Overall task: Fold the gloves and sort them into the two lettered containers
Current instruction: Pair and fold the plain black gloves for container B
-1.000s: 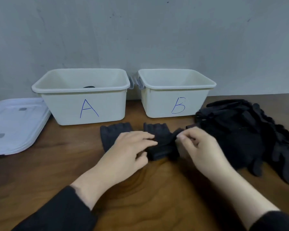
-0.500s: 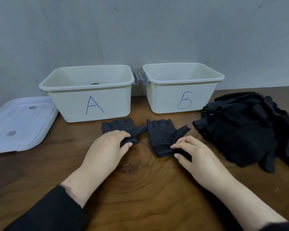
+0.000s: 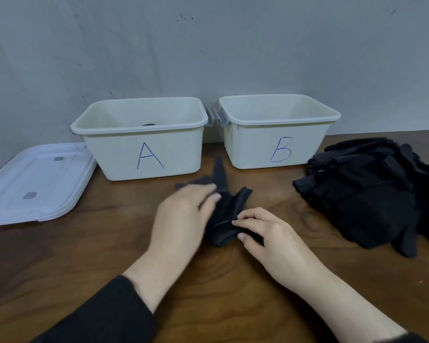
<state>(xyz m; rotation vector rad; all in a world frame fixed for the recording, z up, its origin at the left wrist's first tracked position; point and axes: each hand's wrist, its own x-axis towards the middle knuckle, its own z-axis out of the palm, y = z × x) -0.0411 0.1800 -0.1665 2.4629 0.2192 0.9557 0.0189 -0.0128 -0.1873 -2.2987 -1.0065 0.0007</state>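
Both hands on the black gloves (image 3: 223,214), bunched on the table (image 3: 89,263) in front of container A (image 3: 144,144) and container B (image 3: 278,142). Left hand (image 3: 181,219) blurred, fingers fairly straight over the fabric; grip unclear. Right hand (image 3: 270,236) pinches the cuff edge, fingers curled. Best to line up cuffs, flatten, then fold once.

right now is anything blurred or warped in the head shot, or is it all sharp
Head view: the left hand and the black gloves under it are smeared by motion blur; the right hand is sharper; containers A and B and their letters read crisp. The wide-angle lens bows the table edge and tilts the container walls. Lighting is soft and even, with no glare.
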